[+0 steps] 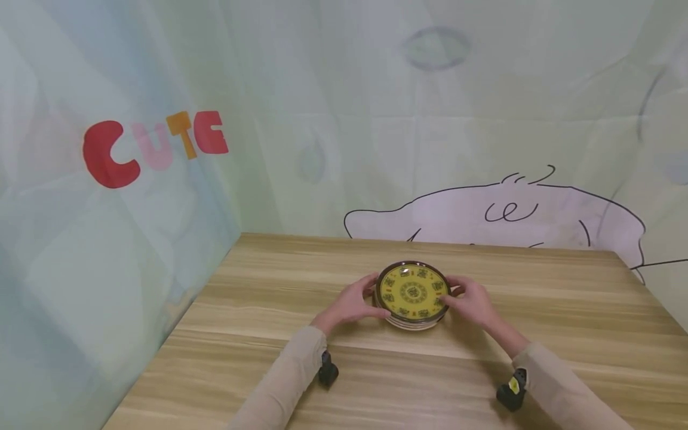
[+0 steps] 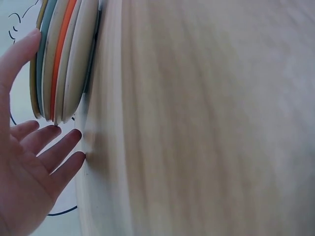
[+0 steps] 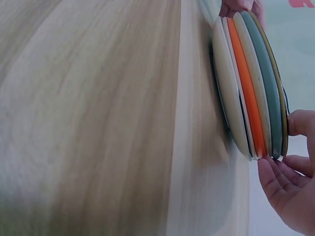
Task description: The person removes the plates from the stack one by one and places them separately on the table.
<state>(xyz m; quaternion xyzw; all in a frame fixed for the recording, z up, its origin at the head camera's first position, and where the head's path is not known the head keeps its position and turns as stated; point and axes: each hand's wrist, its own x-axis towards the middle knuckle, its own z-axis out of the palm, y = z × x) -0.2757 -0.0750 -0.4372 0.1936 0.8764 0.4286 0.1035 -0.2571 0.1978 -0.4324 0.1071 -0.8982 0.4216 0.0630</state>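
Yellow, dark-rimmed and patterned, the top plate [image 1: 412,292] lies face up on a stack of plates [image 1: 415,325] that appears to rest on the table [image 1: 419,379], straight out at 12 o'clock from the person. An orange layer [image 3: 248,88] shows among cream and teal ones. Being round, the plates give no long axis; the stack sits squarely between the hands, neither clearly nearer. The left hand [image 1: 352,301] is at the stack's 8 to 10 o'clock, thumb on the upper rim, the other fingers spread apart alongside. The right hand [image 1: 474,303] is at 2 to 4 o'clock, thumb over the top rim, fingers curled against the edge, gripping it. Pale sleeves [image 1: 282,379] run back toward 7 and 5 o'clock. Beyond the table, at 12, hangs a printed cloth [image 1: 333,89]; coloured letters [image 1: 110,155] show toward 10.
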